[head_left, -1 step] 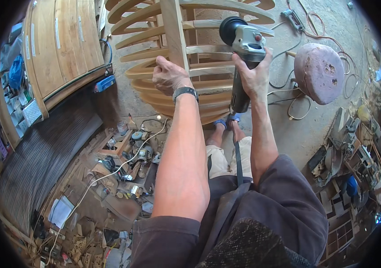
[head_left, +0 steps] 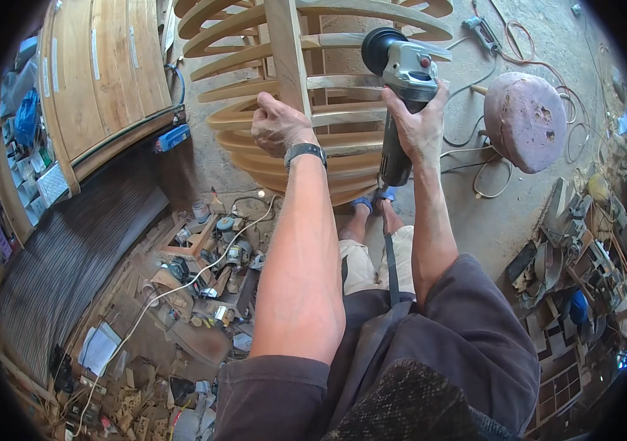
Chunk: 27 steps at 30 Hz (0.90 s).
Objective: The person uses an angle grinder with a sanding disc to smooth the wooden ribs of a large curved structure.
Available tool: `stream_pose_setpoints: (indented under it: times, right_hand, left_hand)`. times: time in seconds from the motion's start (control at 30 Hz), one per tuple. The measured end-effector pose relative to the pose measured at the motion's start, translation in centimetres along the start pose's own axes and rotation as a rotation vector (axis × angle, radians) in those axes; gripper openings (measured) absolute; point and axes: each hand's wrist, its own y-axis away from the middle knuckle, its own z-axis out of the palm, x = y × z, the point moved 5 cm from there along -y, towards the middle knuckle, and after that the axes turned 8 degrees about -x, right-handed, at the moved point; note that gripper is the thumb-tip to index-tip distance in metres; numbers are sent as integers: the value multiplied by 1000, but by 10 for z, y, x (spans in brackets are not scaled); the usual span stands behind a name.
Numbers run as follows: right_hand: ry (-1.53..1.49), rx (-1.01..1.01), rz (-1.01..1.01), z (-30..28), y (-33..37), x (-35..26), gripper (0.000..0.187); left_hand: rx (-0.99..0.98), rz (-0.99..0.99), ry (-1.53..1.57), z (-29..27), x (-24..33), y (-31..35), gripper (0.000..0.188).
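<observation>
My right hand (head_left: pixel 421 131) is wrapped round the body of an angle grinder (head_left: pixel 409 67), grey at the head and black along the handle. Its round black disc (head_left: pixel 381 48) points up and away, beside the pale curved slats of a wooden frame (head_left: pixel 287 55). I cannot tell whether the disc touches the wood. On the frame's near side, my left hand (head_left: pixel 278 126) is closed at the foot of the broad upright piece, its fingers curled and partly hidden. A watch with a dark strap (head_left: pixel 306 151) sits on the left wrist.
A round, worn pinkish stool (head_left: pixel 525 121) stands at right, with cords on the concrete floor around it. A second corded power tool (head_left: pixel 481 33) lies farther back. Wooden panels (head_left: pixel 104 73) stand at left. Scraps and tools (head_left: pixel 203 272) clutter the lower left; more scrap lies at right.
</observation>
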Motion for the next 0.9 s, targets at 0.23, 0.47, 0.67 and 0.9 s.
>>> stream_pose_setpoints:
  times: [0.23,0.47,0.67,0.9]
  right_hand:
    - [114,-234,-94,57,13,-32,86]
    - [127,18,56,-7,-4,1,93]
    - [119,-61,19,13,-5,-3,84]
    - [26,-134,20,37,10,-24,82]
  left_hand:
    - [-11,27,32,-5,-3,-5,67]
    - [-8,13,22,0,-2,-2,67]
    - [-3,2,-12,2,-4,-2,65]
    - [35,39,-3,-6,-2,-6,67]
